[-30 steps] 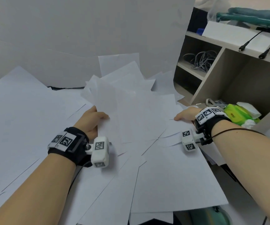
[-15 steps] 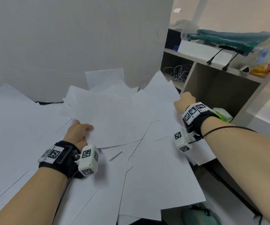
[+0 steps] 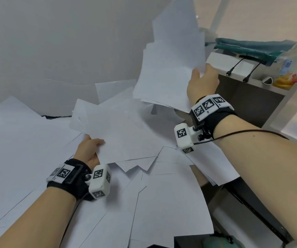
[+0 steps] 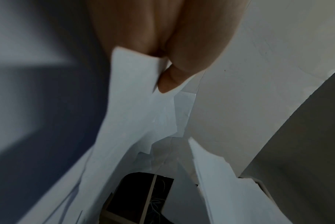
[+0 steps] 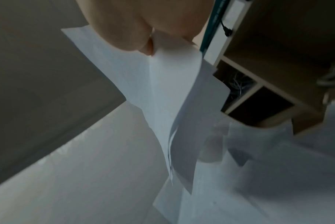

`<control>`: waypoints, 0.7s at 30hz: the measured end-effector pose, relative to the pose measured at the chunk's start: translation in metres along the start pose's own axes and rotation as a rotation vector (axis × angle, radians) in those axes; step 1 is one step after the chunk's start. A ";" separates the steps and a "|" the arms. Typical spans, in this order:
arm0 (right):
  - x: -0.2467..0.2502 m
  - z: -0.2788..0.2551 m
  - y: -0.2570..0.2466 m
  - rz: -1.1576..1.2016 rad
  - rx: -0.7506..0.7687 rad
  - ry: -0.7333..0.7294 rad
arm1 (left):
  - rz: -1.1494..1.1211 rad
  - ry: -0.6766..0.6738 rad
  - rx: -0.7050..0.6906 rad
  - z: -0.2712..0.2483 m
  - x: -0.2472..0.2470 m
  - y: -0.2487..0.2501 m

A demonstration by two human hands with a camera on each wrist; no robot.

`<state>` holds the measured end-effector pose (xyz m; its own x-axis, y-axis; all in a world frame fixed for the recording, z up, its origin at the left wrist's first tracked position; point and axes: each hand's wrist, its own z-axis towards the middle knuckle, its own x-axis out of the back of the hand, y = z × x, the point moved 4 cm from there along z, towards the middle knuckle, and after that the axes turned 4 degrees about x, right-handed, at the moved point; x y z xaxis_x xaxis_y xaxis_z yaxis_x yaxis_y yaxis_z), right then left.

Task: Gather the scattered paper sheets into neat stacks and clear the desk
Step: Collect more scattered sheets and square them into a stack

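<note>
White paper sheets (image 3: 153, 203) lie scattered and overlapping over the whole desk. My right hand (image 3: 202, 81) grips a bundle of several sheets (image 3: 169, 68) and holds it raised and upright above the desk's right side; the right wrist view shows the same bundle (image 5: 162, 91) hanging from my fingers. My left hand (image 3: 90, 149) pinches the near left edge of another sheaf of sheets (image 3: 122, 133), lifted slightly off the pile. The left wrist view shows my thumb (image 4: 174, 78) pressed onto that sheaf's corner (image 4: 135, 72).
A grey partition wall (image 3: 54, 42) stands behind the desk. On the right is a wooden shelf unit (image 3: 247, 97) with cables, a teal bag (image 3: 251, 47) and a plastic bag of colourful items (image 3: 290, 72) on top. The desk's right edge (image 3: 251, 208) drops away.
My right hand has risen from the desk with a bundle of sheets, now held upright. My left hand stays gripping its sheaf and has lifted it slightly.
</note>
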<state>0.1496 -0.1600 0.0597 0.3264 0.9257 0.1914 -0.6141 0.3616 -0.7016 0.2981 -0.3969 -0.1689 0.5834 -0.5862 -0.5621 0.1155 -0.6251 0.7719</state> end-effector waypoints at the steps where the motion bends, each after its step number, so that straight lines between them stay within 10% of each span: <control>1: -0.004 -0.002 0.001 0.045 -0.039 0.007 | -0.006 -0.002 0.000 0.001 0.000 0.000; 15: -0.077 -0.143 0.125 0.243 -0.917 -0.371 | -0.155 -0.033 0.090 0.005 0.002 -0.005; 21: -0.087 -0.159 0.140 0.159 -0.974 -0.541 | -0.232 -0.186 0.116 0.006 -0.004 -0.005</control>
<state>0.1495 -0.2079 -0.1639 -0.2056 0.9658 0.1582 0.2794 0.2129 -0.9363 0.2903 -0.3949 -0.1723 0.3942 -0.4988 -0.7719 0.1294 -0.8014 0.5840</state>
